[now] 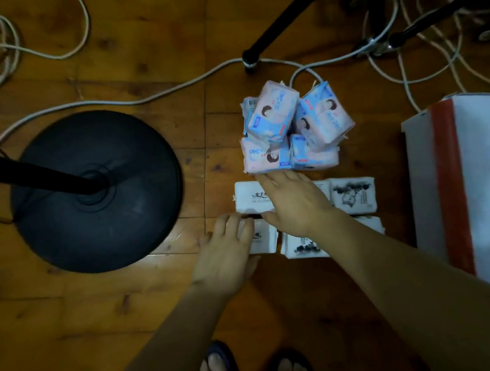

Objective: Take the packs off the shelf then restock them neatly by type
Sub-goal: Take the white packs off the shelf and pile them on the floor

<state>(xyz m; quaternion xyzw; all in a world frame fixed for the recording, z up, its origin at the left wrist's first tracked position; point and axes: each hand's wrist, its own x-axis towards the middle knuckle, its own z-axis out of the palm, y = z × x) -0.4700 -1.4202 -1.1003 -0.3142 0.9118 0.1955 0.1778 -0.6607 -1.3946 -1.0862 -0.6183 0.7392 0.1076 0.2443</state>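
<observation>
Both hands flat, fingers straight: left hand, right hand on white packs; square edges, pink-blue pile just beyond fingertips.

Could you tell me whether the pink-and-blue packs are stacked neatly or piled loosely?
Piled loosely: the pink-and-blue packs lie tilted at different angles, the upper ones leaning over the lower ones.

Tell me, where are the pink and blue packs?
In the head view, the pink and blue packs sit piled on the wooden floor, right of centre, just beyond the white packs and the right hand.
</observation>
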